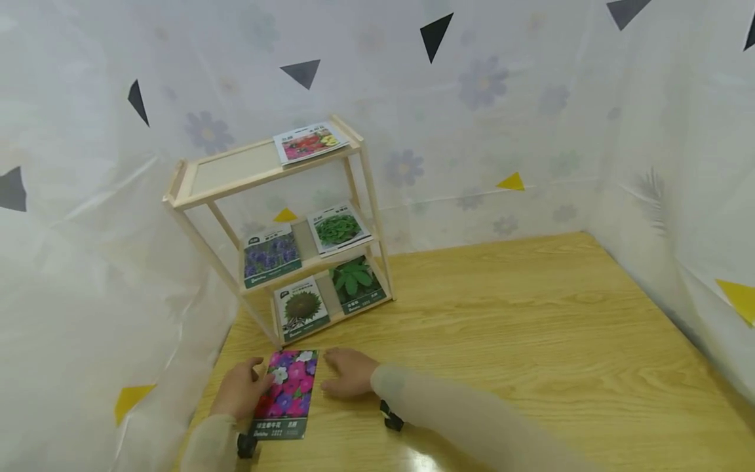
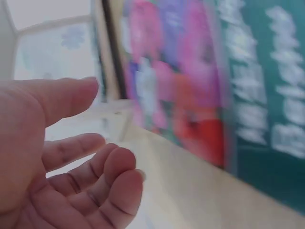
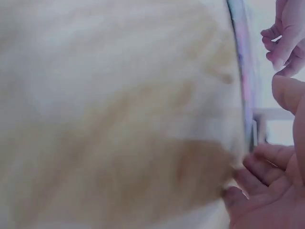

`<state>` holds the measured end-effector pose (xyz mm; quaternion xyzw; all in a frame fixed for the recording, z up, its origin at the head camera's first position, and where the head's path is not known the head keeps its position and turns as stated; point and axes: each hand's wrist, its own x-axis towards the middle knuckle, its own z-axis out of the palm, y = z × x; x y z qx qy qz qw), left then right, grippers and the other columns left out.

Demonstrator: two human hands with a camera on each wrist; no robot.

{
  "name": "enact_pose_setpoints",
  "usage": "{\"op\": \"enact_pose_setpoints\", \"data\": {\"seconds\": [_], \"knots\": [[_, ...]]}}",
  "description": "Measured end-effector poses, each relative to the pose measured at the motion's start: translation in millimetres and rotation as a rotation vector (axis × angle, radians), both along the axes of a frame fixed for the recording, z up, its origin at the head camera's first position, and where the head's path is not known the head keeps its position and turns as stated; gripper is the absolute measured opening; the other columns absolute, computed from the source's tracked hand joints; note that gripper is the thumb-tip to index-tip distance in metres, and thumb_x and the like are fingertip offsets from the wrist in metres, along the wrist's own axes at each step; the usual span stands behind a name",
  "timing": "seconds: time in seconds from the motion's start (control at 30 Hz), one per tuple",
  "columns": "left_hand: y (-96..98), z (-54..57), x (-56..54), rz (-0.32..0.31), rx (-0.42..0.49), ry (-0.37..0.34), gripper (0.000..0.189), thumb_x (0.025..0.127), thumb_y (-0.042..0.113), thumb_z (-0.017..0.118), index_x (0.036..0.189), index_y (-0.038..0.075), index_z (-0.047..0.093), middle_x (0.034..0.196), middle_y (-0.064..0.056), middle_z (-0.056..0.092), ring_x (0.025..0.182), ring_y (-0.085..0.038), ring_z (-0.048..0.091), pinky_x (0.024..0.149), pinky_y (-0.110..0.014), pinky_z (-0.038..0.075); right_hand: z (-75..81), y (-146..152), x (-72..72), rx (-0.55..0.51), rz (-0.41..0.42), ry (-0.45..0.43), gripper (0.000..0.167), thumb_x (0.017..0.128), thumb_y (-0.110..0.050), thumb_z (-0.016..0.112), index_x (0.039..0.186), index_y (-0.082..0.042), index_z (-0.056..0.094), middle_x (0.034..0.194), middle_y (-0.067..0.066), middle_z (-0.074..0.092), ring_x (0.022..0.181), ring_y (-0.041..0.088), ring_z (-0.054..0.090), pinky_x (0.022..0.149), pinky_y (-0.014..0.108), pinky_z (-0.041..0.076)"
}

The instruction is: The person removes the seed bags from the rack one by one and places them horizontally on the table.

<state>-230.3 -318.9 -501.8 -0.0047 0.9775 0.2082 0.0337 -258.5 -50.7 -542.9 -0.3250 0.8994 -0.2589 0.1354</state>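
Observation:
A seed packet [image 1: 289, 393] with pink, purple, red and white flowers and a dark green lower band lies on the table before the shelf. At its left edge is my left hand [image 1: 240, 388], its thumb over the packet's side in the head view. The left wrist view shows that hand's thumb and loosely bent fingers [image 2: 125, 164] apart, with nothing between them and the packet beside them. My right hand [image 1: 349, 373] rests just right of the packet, fingers relaxed and holding nothing. In the right wrist view its fingers [image 3: 259, 174] are spread near a blurred surface.
A three-tier wooden shelf [image 1: 236, 191] stands behind the hands. One flower packet [image 1: 311, 141] lies on top. Lavender [image 1: 272, 257] and green-leaf packets [image 1: 339, 229] lie on the middle tier, sunflower [image 1: 303, 307] and broad-leaf packets [image 1: 356, 283] below. The wooden table [image 1: 501, 328] extends right.

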Motion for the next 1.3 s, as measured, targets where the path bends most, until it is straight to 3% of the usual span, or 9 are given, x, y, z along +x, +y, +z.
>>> {"op": "enact_pose_setpoints", "data": {"seconds": [0.17,0.43,0.73,0.97,1.3], "knots": [[13.0,27.8,2.1,-0.036,0.010,0.132,0.051,0.092,0.030,0.066,0.128,-0.005,0.056,0.083,-0.008,0.061,0.069,-0.019,0.055,0.062,-0.039,0.048,32.2,29,0.2,-0.111,0.014,-0.111,0.061,0.095,-0.047,0.057,0.144,-0.013,0.045,0.142,-0.001,0.049,0.127,0.015,0.048,0.104,0.032,0.040],[35.6,80.9,6.6,-0.134,-0.003,0.389,0.045,0.092,0.028,0.067,0.124,-0.003,0.060,0.080,-0.007,0.060,0.067,-0.018,0.054,0.062,-0.039,0.047,93.3,82,-4.0,-0.192,0.030,-0.043,0.065,0.096,-0.049,0.052,0.147,-0.011,0.039,0.141,0.000,0.049,0.125,0.015,0.049,0.101,0.036,0.043],[66.3,140.8,8.3,-0.222,-0.023,0.598,0.043,0.090,0.024,0.069,0.123,-0.002,0.060,0.086,-0.012,0.062,0.072,-0.024,0.057,0.064,-0.045,0.049,158.7,128,-20.9,-0.298,-0.017,0.116,0.063,0.097,-0.046,0.053,0.147,-0.012,0.038,0.140,0.003,0.050,0.124,0.018,0.049,0.097,0.038,0.046],[81.8,173.5,4.9,-0.280,-0.043,0.796,0.040,0.086,0.019,0.074,0.117,-0.003,0.063,0.085,-0.012,0.059,0.062,-0.020,0.049,0.057,-0.038,0.043,204.4,147,-34.1,-0.362,-0.065,0.326,0.052,0.098,-0.035,0.056,0.142,-0.009,0.047,0.132,0.008,0.057,0.114,0.019,0.055,0.091,0.041,0.048],[104.3,216.4,-2.5,-0.381,-0.035,0.946,0.041,0.087,0.023,0.072,0.118,-0.003,0.063,0.097,-0.017,0.060,0.083,-0.030,0.056,0.067,-0.045,0.048,259.3,161,-41.1,-0.374,-0.176,0.480,0.049,0.097,-0.031,0.058,0.139,-0.007,0.050,0.131,0.007,0.057,0.112,0.020,0.055,0.088,0.039,0.048]]}}
